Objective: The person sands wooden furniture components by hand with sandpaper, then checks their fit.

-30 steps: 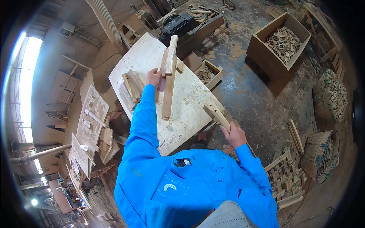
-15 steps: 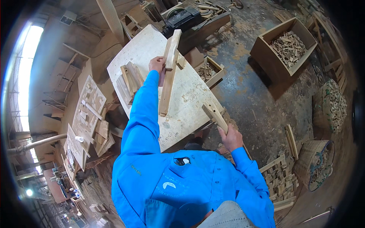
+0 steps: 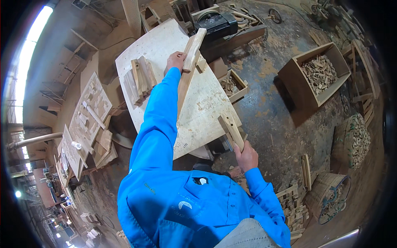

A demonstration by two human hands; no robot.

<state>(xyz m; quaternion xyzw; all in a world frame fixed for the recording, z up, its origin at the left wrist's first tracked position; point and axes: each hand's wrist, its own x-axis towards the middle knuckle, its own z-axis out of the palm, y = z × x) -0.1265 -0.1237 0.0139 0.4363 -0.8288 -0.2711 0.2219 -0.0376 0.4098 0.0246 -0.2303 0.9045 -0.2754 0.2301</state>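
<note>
My left hand [image 3: 176, 61] reaches out over the pale worktable [image 3: 202, 97], fingers curled beside a light wooden block [image 3: 194, 53] on a long wooden strip [image 3: 185, 84]. Its fingertips are against the block's left side; whatever they may pinch is hidden. At the table's near right corner, my right hand [image 3: 247, 157] grips the lower end of a short wooden piece [image 3: 235, 134], which has a dark hole near its upper end and points up and away. To the left of the strip, several wooden pieces [image 3: 142, 76] lie side by side on the table.
Beyond the table stands a dark motor [image 3: 216, 24]. A small wooden box [image 3: 237, 95] of offcuts sits by the right edge. Farther right are a large wooden box [image 3: 295, 82] and woven baskets [image 3: 320, 192] with wood scraps. Another board with pieces [image 3: 89, 109] lies at left.
The whole view has shifted a little. My left hand stays beside the block, now a little farther up along it. My right hand still holds the wooden piece near the table corner.
</note>
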